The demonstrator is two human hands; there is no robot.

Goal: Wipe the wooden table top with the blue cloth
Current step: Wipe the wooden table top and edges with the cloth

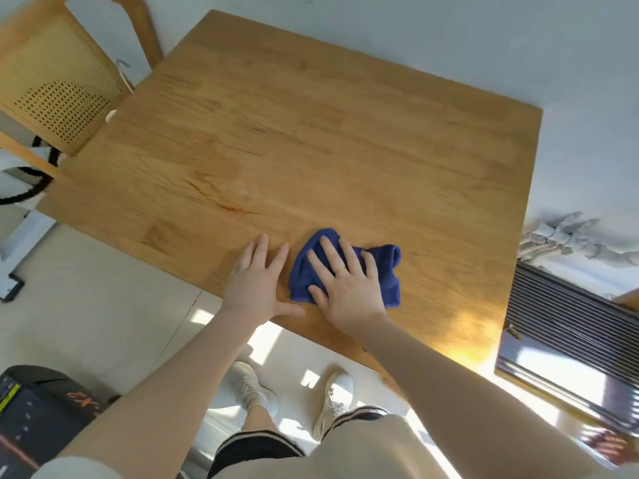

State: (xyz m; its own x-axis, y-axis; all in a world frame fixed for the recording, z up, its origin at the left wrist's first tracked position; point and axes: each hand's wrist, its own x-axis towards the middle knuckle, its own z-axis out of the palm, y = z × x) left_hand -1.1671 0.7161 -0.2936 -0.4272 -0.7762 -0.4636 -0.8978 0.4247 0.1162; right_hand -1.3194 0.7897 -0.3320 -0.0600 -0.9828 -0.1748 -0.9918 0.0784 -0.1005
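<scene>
A crumpled blue cloth (389, 274) lies on the wooden table top (294, 133), close to the near edge. My right hand (345, 285) presses flat on the cloth with spread, straight fingers and covers its left half. My left hand (257, 280) rests flat on the bare wood just left of the cloth, fingers straight, thumb along the table's near edge.
A wooden chair with a cane back (58, 88) stands at the table's far left corner. A ribbed grey unit (567, 337) sits to the right of the table, a dark bag (38, 413) on the floor at lower left. My feet are below the near edge.
</scene>
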